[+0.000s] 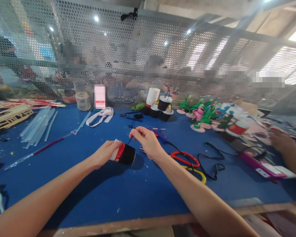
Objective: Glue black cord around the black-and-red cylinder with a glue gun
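Note:
My left hand (pixel 105 154) grips a small paper cup (pixel 124 154) lying on its side, with a white body, a red band and a black end facing right. My right hand (pixel 148 141) hovers just right of the cup and pinches a thin black cord (pixel 130 140) that runs down to the cup's black rim. Both hands are over the blue table (pixel 93 194), near its middle.
Red and yellow scissors (pixel 187 161) and a black cable (pixel 209 161) lie right of my right hand, a blue glue gun (pixel 159 133) behind it. Finished cups (pixel 162 107), green and pink foam flowers (pixel 202 115), glue sticks (pixel 38 125) and a white ribbon (pixel 100 116) sit farther back. Another person's hand (pixel 282 141) rests at right.

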`<state>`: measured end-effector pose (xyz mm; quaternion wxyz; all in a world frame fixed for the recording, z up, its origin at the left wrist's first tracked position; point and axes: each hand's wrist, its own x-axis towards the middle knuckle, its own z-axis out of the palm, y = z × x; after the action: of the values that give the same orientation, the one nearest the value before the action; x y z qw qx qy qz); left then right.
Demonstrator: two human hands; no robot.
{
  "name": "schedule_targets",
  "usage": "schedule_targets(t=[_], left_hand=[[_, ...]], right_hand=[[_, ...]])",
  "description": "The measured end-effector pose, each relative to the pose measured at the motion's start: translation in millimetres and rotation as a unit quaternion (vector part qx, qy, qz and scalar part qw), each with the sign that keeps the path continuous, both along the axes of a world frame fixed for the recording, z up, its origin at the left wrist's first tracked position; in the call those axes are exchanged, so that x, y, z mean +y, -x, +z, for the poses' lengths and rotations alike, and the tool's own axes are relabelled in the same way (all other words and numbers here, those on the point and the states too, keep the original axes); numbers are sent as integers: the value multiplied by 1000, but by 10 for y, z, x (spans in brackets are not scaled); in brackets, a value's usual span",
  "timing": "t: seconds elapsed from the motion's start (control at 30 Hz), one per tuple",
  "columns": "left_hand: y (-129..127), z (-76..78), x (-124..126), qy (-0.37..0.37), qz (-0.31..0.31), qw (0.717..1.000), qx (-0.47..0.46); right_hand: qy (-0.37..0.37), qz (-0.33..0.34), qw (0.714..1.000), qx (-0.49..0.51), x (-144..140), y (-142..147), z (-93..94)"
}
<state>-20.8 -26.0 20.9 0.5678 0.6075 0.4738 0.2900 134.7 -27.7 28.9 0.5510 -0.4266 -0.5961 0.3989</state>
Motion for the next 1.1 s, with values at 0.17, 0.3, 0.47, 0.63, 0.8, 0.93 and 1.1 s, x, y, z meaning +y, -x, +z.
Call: schedule_targets(t=[0.17, 0.3, 0.47, 0.63, 0.8, 0.93, 1.1], left_hand=[[-18, 3, -2, 38, 23, 999, -17], [-42, 29, -18, 57, 37, 998, -7], [-65, 57, -70, 38, 28, 999, 15], [-60, 47, -121, -34, -33, 999, 21], [-41, 30, -137, -51, -56, 997, 8], [-32, 35, -148, -62, -61, 996, -2], [-22, 57, -168, -84, -70, 994, 11]], right_hand=[[-32, -1, 999, -32, -26, -10, 15], [-45, -8, 997, -55, -59, -11, 40], [-40, -26, 994, -102, -50, -16, 46], [-18, -31, 991, -131, -3, -19, -22], [-14, -25, 988, -152, 17, -23, -71], [-10, -18, 985, -172, 18, -19, -68], [4, -4, 982, -187, 8, -16, -63]])
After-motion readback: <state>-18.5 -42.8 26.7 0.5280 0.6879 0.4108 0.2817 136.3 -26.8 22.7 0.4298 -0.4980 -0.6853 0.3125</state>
